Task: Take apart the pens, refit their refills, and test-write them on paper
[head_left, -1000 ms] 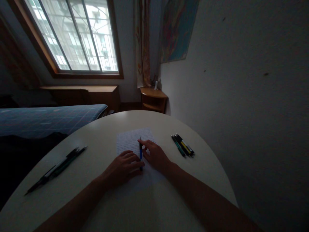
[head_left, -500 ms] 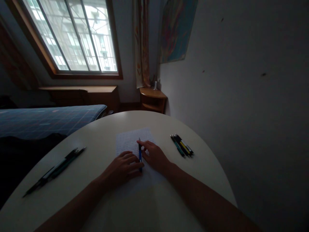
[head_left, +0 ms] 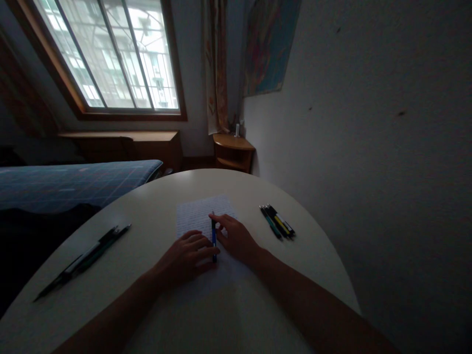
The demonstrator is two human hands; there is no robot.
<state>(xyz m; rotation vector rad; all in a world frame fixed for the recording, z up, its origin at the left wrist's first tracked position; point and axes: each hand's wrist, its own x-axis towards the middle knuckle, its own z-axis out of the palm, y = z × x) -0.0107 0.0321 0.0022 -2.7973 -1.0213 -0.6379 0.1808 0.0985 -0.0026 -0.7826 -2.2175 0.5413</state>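
A blue and black pen (head_left: 214,235) stands lengthwise in view between my hands, over a sheet of handwritten paper (head_left: 190,211). My left hand (head_left: 193,251) has its thumb and a finger on the pen's near end, with the other fingers resting over the paper. At the far end, my right hand (head_left: 234,233) pinches the pen with its fingertips. The lower part of the sheet is partly covered by both hands and forearms. Whether the pen touches the paper I cannot tell.
Several pens (head_left: 278,223) lie side by side on the right of the round white table (head_left: 295,285). More pens (head_left: 83,258) lie at the left. Beyond the table are a bed (head_left: 73,182), a corner shelf (head_left: 234,142) and the wall on the right.
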